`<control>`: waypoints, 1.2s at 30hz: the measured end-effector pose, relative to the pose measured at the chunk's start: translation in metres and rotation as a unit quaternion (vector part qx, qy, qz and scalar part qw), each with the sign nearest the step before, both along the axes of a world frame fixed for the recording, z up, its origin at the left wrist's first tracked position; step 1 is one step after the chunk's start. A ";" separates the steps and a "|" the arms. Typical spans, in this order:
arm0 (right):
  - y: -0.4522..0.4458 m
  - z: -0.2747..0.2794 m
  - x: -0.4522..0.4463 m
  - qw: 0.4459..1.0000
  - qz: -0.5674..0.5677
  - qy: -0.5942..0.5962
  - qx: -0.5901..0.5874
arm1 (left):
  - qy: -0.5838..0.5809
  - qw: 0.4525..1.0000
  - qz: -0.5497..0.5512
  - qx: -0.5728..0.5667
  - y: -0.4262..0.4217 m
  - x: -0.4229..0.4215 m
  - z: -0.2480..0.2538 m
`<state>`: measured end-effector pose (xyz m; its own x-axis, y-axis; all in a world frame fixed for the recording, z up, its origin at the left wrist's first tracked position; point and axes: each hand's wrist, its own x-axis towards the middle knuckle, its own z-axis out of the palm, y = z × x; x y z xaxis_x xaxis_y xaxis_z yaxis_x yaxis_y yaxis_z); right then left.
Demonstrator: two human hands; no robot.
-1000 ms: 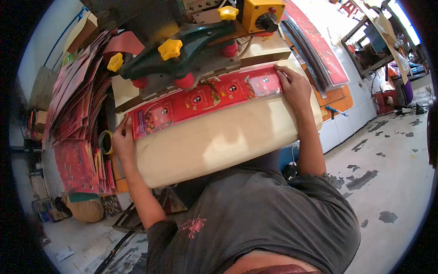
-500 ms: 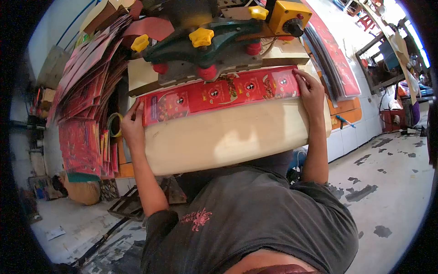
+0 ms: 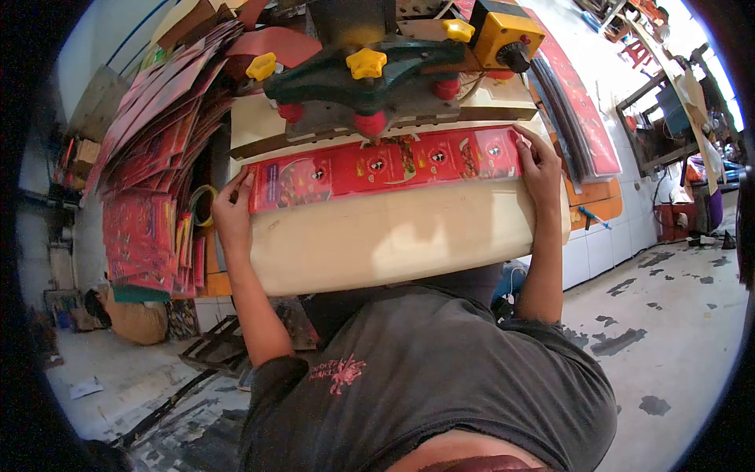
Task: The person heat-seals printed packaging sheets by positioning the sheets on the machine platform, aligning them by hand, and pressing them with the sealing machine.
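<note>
A long red printed strip (image 3: 346,171) lies across the cream work surface (image 3: 393,232), just in front of a dark green press head (image 3: 338,79) with yellow star knobs. At the strip's left end, my left hand (image 3: 233,206) has its fingers closed on the edge. My right hand (image 3: 539,164) pinches the upper right corner between thumb and fingers. The strip's back edge is close beneath the red feet (image 3: 370,123) of the press; part of that edge is hidden by them.
Tall piles of red printed sheets (image 3: 149,157) stand at the left, beside a roll of tape (image 3: 204,206). A yellow control box (image 3: 507,39) is at the top. On the right lie a long red stack (image 3: 578,110) and a blue pen (image 3: 595,218).
The view has shifted, so the press and strip appear further right and more level. Both hands have stayed at the strip's two ends.
</note>
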<state>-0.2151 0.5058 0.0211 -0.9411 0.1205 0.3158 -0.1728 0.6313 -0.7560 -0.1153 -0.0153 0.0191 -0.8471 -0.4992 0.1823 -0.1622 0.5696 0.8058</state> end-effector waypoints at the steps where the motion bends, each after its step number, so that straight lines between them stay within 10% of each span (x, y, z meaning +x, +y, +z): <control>1: 0.003 -0.004 -0.002 1.000 0.002 0.001 0.001 | 0.002 1.000 0.000 -0.001 0.001 0.002 0.002; 13: 0.046 0.006 0.039 0.902 0.131 -0.238 -0.335 | 0.001 0.988 0.007 -0.155 0.022 0.060 0.026; 25: -0.017 0.031 0.088 0.874 0.244 -0.190 -0.373 | 0.100 0.921 0.173 -0.333 0.025 0.124 0.047; 29: -0.058 0.055 0.090 0.854 0.338 -0.216 -0.333 | 0.142 0.986 0.023 -0.084 0.075 0.097 0.071; 36: -0.096 0.069 0.092 0.861 0.438 -0.153 -0.210 | 0.050 0.955 -0.293 -0.013 0.158 0.054 0.099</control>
